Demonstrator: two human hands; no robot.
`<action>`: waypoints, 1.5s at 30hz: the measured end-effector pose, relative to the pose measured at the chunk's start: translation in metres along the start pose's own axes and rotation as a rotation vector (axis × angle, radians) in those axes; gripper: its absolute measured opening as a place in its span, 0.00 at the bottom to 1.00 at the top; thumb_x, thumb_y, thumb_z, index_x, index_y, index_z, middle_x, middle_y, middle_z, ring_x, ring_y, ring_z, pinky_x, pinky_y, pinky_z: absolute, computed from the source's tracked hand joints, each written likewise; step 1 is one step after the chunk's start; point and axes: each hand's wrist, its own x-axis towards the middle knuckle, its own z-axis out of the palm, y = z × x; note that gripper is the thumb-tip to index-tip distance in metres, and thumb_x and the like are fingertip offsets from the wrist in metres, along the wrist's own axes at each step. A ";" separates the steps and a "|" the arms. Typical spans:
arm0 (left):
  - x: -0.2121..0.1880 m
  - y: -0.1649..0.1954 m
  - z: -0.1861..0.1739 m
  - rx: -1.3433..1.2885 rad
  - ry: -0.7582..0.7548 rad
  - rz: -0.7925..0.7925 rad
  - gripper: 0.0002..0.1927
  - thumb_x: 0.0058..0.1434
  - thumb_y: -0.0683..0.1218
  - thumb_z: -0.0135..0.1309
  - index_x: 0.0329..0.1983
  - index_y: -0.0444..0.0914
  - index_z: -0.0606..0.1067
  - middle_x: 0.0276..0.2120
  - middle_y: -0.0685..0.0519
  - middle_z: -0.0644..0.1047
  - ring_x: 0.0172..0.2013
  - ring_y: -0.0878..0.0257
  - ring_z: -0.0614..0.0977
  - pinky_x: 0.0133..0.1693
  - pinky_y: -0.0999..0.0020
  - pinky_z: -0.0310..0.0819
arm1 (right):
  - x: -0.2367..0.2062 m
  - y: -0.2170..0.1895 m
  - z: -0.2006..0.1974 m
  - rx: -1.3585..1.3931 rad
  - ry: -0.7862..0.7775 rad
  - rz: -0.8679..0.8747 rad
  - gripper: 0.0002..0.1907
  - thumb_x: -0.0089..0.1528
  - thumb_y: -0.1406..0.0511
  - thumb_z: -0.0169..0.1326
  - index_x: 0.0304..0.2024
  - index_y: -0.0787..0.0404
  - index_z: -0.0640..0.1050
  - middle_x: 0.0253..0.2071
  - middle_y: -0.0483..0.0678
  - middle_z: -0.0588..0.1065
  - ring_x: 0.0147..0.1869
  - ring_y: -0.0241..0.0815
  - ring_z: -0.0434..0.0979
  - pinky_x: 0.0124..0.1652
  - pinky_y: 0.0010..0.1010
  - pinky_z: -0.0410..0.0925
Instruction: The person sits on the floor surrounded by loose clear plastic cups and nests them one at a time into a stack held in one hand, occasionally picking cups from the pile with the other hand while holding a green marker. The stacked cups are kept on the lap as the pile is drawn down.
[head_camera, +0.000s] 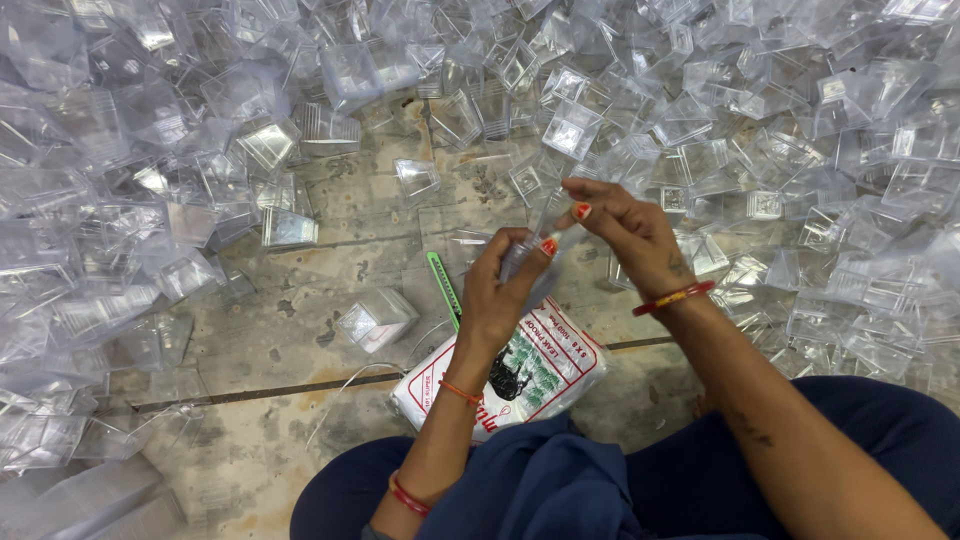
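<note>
My left hand (497, 290) grips a small clear plastic box (528, 258) in front of me, thumb pressed on its upper edge. My right hand (628, 232) meets it from the right and pinches the box's top between thumb and fingers. Both hands hover above a white printed plastic packet (540, 375) that lies on the floor by my knees. A green-handled cutter (444, 290) lies on the floor just left of my left hand.
Heaps of clear plastic boxes (700, 120) cover the stone floor (300, 350) at left, back and right. Single boxes (375, 320) lie near the bare patch in the middle. My legs in dark blue cloth (620, 480) fill the lower edge.
</note>
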 end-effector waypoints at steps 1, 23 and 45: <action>0.000 0.001 -0.002 -0.009 0.000 -0.009 0.17 0.62 0.54 0.58 0.47 0.38 0.77 0.30 0.55 0.79 0.28 0.71 0.80 0.29 0.75 0.75 | 0.000 -0.002 -0.003 -0.013 0.008 0.001 0.12 0.69 0.63 0.50 0.43 0.58 0.84 0.65 0.48 0.73 0.68 0.39 0.72 0.63 0.33 0.66; 0.012 -0.007 -0.019 -0.189 -0.100 -0.076 0.45 0.64 0.74 0.32 0.67 0.37 0.72 0.43 0.49 0.81 0.34 0.60 0.82 0.36 0.63 0.78 | -0.004 -0.016 0.014 -0.258 0.023 -0.092 0.14 0.67 0.62 0.55 0.46 0.66 0.84 0.42 0.52 0.84 0.45 0.37 0.84 0.50 0.30 0.74; 0.001 0.009 -0.020 -0.537 -0.353 0.000 0.32 0.68 0.47 0.30 0.77 0.38 0.58 0.72 0.49 0.63 0.71 0.58 0.64 0.70 0.61 0.55 | -0.008 -0.031 0.022 -0.077 0.012 -0.056 0.14 0.71 0.64 0.51 0.50 0.68 0.82 0.44 0.50 0.83 0.47 0.33 0.80 0.49 0.26 0.74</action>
